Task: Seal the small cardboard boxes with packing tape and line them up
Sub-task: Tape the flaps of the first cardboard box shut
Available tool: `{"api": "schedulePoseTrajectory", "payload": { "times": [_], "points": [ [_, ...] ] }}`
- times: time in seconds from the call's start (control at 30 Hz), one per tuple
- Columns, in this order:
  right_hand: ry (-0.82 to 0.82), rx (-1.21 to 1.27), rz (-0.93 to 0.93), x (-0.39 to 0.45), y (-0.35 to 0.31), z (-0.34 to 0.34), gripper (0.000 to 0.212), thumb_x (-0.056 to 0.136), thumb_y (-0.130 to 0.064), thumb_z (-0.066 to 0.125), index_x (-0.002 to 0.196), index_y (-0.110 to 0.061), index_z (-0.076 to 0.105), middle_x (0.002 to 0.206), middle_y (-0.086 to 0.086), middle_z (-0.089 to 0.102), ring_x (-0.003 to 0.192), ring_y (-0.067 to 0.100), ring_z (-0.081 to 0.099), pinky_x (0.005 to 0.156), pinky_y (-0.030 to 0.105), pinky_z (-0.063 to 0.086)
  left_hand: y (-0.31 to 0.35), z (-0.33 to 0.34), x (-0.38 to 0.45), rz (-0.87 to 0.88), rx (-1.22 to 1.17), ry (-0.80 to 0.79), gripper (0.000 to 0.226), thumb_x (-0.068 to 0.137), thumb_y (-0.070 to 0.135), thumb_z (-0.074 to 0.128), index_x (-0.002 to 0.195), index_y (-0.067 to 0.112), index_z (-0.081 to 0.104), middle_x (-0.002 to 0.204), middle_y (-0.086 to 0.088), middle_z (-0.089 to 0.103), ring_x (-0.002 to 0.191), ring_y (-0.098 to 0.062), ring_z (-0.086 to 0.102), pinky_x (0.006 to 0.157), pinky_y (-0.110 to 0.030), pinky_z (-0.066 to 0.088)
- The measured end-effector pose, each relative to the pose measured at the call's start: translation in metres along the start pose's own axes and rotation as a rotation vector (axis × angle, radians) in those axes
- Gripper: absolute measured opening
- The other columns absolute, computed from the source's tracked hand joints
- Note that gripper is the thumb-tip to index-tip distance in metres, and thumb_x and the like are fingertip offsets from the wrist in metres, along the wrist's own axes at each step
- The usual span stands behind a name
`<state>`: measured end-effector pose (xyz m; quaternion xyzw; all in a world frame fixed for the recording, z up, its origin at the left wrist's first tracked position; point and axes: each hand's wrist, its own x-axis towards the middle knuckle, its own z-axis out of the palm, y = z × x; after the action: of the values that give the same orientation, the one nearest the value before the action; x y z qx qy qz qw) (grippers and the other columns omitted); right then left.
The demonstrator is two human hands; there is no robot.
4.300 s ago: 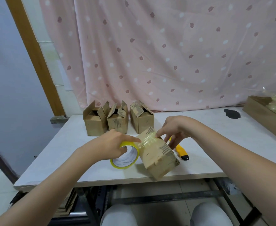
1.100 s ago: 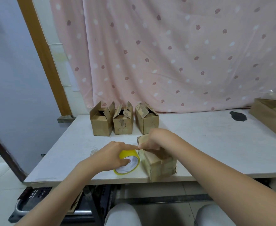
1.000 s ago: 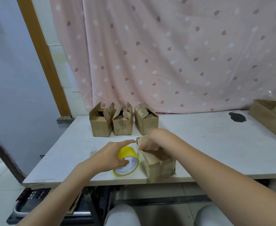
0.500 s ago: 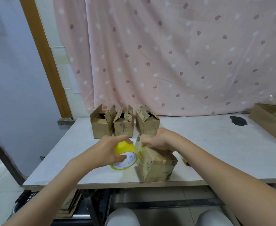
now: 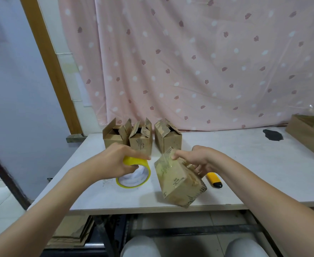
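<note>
Two hands: left grips round yellow tape roll, right tilted cardboard box.

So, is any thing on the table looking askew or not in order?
Yes. The box the right hand holds is tilted on one corner, not flat. The three boxes behind have flaps still open. A dark patch marks the table far right.
</note>
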<state>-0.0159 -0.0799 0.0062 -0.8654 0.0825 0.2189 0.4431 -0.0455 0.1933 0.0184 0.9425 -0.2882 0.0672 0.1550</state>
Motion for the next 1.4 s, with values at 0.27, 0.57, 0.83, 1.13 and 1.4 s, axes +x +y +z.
{"api": "schedulePoseTrajectory", "payload": {
  "times": [0.27,0.57,0.83,1.13,1.4],
  "points": [
    [-0.065,0.010,0.007,0.009,0.002,-0.002,0.081,0.073,-0.054,0.071,0.129,-0.002,0.043,0.114,0.026,0.060,0.086,0.041,0.067,0.084,0.058,0.054,-0.011,0.013,0.002,-0.042,0.050,-0.137,0.057,0.088,0.014,0.062,0.124,0.058,0.057,0.073,0.000,0.059,0.074,-0.020,0.053,0.067,-0.024,0.043],
    [-0.135,-0.022,0.021,0.001,-0.002,-0.005,0.042,0.097,-0.040,0.049,0.110,0.000,0.048,0.097,0.017,0.046,0.078,0.036,0.050,0.074,0.046,0.048,-0.009,0.055,0.009,-0.018,-0.001,-0.162,0.057,0.092,0.020,0.058,0.134,0.058,0.050,0.079,-0.010,0.056,0.070,-0.016,0.049,0.073,-0.032,0.046],
    [-0.129,-0.043,0.039,-0.004,0.010,-0.017,0.042,0.106,-0.025,0.041,0.121,0.013,0.052,0.103,0.025,0.066,0.087,0.036,0.068,0.092,0.050,0.055,0.001,0.074,0.018,0.036,-0.020,-0.050,0.058,0.098,0.021,0.053,0.135,0.064,0.039,0.081,0.000,0.055,0.076,-0.010,0.047,0.075,-0.021,0.040],
    [0.349,-0.645,-0.551,-0.020,0.030,0.025,0.042,0.104,-0.038,0.038,0.134,-0.010,0.049,0.142,0.008,0.049,0.133,0.031,0.042,0.107,0.041,0.038,0.009,0.084,0.022,-0.004,-0.007,-0.024,0.062,0.094,0.020,0.052,0.140,0.060,0.038,0.093,-0.004,0.066,0.081,-0.017,0.055,0.075,-0.030,0.047],
    [0.202,-0.824,-0.465,-0.035,0.050,0.027,0.066,0.103,-0.054,0.014,0.158,-0.016,0.011,0.165,-0.003,0.004,0.152,0.018,0.003,0.120,0.037,0.015,0.009,0.081,0.024,-0.006,0.040,-0.028,0.064,0.091,0.017,0.048,0.141,0.057,0.041,0.094,-0.007,0.066,0.084,-0.019,0.057,0.077,-0.036,0.049]
  ]
}}
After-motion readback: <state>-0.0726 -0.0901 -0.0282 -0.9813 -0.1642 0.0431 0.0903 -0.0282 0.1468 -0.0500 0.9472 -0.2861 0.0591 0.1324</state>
